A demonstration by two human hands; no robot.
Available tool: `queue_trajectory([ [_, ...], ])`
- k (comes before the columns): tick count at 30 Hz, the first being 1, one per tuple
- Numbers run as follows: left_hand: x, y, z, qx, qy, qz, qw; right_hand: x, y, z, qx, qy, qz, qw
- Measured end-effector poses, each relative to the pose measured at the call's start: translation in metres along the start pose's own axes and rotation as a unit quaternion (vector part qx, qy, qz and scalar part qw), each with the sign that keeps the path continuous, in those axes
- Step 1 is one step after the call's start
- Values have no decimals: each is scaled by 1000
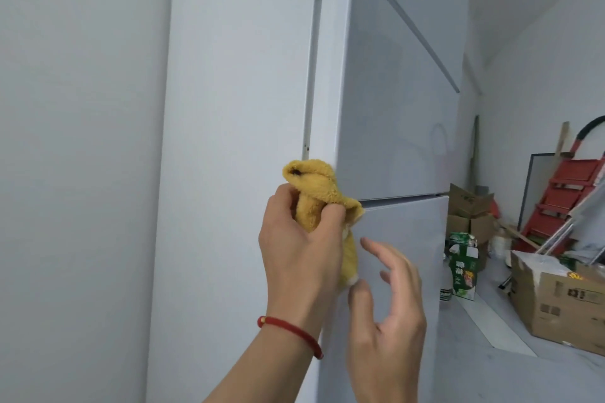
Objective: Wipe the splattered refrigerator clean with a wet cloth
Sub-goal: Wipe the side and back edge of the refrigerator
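Note:
A tall white refrigerator (396, 114) fills the middle of the view, with a seam between its upper and lower doors. My left hand (301, 239), with a red cord at the wrist, grips a bunched yellow cloth (314, 193) at the fridge's left front corner, level with that seam. A tail of the cloth hangs down beside the lower door. My right hand (389, 298) hovers in front of the lower door with fingers loosely spread; its thumb touches the cloth's hanging end. I can make out no splatter on the doors.
A white wall panel (235, 141) stands close on the fridge's left. To the right lie cardboard boxes (563, 301), a green carton (463, 268) and a red step ladder (566, 193) on a grey floor.

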State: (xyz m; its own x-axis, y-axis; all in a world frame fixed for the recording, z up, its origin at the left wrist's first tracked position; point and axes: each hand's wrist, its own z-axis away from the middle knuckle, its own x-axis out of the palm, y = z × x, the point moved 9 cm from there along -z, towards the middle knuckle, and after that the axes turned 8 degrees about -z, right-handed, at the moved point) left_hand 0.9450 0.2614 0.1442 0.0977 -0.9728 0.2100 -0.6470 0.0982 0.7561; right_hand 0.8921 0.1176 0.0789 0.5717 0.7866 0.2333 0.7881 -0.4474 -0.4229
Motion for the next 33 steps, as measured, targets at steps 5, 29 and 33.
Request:
queue_trajectory([
  [5,-5,-1,5,-30,50,-13,998,8,12,4,40,27,-24,999],
  [29,-11,51,-66,-20,-117,-100,988,0,12,9,40,94,-50,994],
  [33,-23,20,-52,-45,-126,-162,978,8,2,11,10,76,-53,996],
])
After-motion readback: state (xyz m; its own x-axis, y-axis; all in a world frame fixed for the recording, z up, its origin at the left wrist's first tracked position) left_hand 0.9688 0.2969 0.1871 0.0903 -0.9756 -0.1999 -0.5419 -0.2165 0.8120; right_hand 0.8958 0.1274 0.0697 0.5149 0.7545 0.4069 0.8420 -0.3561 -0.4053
